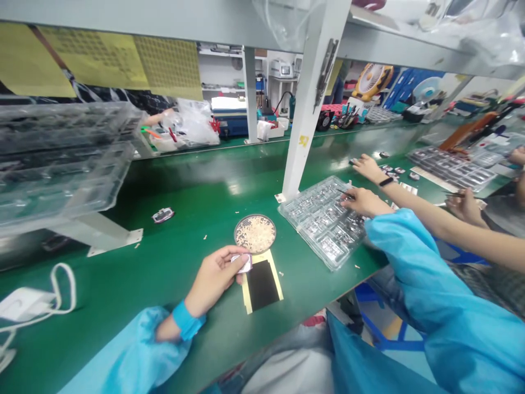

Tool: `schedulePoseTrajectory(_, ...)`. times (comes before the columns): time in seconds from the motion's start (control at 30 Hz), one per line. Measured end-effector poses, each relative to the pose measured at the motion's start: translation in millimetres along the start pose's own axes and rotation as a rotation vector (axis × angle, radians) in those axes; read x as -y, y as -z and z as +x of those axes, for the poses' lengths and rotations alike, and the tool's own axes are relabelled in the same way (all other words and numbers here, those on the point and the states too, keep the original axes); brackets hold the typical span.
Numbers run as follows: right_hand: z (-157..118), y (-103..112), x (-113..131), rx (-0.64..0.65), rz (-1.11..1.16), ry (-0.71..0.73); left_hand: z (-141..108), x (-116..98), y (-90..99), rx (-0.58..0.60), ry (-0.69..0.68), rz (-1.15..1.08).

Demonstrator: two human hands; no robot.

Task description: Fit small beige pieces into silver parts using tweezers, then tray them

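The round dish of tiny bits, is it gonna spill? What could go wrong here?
Maybe! The left hand holds a small white piece right by the round dish, so a bump might scatter the tiny bits. The right hand has a thin dark tool at the clear tray and might knock parts there. A neighbour's arm is close, so arms could bump.

That flat white piece [246, 264], held in the left hand [215, 273], looks purple-edged; a slim dark tool [346, 194] slants over the clear tray [307, 235], which lies flat, divided, crowded with silvery parts [331, 249].
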State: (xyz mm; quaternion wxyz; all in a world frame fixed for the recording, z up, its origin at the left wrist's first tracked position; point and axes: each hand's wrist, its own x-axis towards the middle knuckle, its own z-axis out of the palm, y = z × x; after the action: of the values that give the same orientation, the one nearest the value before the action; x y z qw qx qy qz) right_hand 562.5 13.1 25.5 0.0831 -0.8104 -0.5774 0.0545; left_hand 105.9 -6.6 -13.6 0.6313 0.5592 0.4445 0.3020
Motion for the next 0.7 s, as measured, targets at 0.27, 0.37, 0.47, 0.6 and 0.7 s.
schedulePoseTrajectory(0.27, -17, 20, 32, -0.105, 0.046, 0.065, -5, -7, -2.9, -0.003, 0.053, -0.017)
schedulePoseTrajectory(0.37, -56, 15, 88, -0.093, 0.454, 0.224, -8, -6, -5.4, -0.003, 0.074, -0.062)
schedulePoseTrajectory(0.47, -97, -5, 151, 0.146, 0.825, 0.377, -10, -3, -5.2, -0.007, 0.016, -0.107)
schedulePoseTrajectory(0.6, -124, -39, 202, 0.414, 1.162, 0.449, -10, -2, -2.2, -0.023, -0.070, -0.146)
schedulePoseTrajectory(0.7, -126, -56, 211, 0.558, 1.327, 0.441, -9, -5, -1.6, -0.057, -0.085, -0.179)
